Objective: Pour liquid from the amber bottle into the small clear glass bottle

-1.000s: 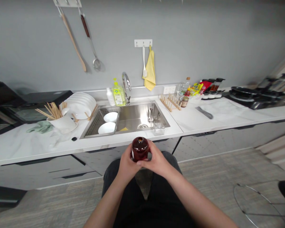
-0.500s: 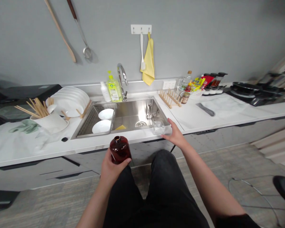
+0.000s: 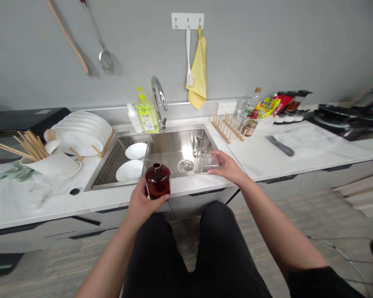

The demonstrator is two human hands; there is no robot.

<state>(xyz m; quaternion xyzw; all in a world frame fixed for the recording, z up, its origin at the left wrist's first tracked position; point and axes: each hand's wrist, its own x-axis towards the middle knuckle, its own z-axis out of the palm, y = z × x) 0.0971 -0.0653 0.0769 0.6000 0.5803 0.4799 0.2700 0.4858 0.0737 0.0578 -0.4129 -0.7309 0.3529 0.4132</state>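
My left hand (image 3: 146, 203) is wrapped round a dark red-brown bottle (image 3: 158, 182), held upright at the sink's front edge. Its neck is uncapped. At the front right of the steel sink (image 3: 170, 159), my right hand (image 3: 226, 166) grips a clear see-through container (image 3: 209, 163) from its right side, thumb in front. The grey drain (image 3: 185, 166) shows in the basin just left of that container. White bowls (image 3: 129, 170) sit in the wire basket (image 3: 107, 163) at the sink's left, partly behind the bottle.
Behind the sink stand a faucet (image 3: 158, 99), a green soap bottle (image 3: 147, 116) and a white bottle (image 3: 134, 118). Plates (image 3: 83, 132) and a chopstick holder (image 3: 51, 165) are on the left. To the right are a wooden rack (image 3: 228, 128) and a condiment basket (image 3: 265, 121).
My left hand has raised the bottle slightly toward the sink edge. My right hand has moved the clear container a little forward, over the basin. The view has shifted somewhat.
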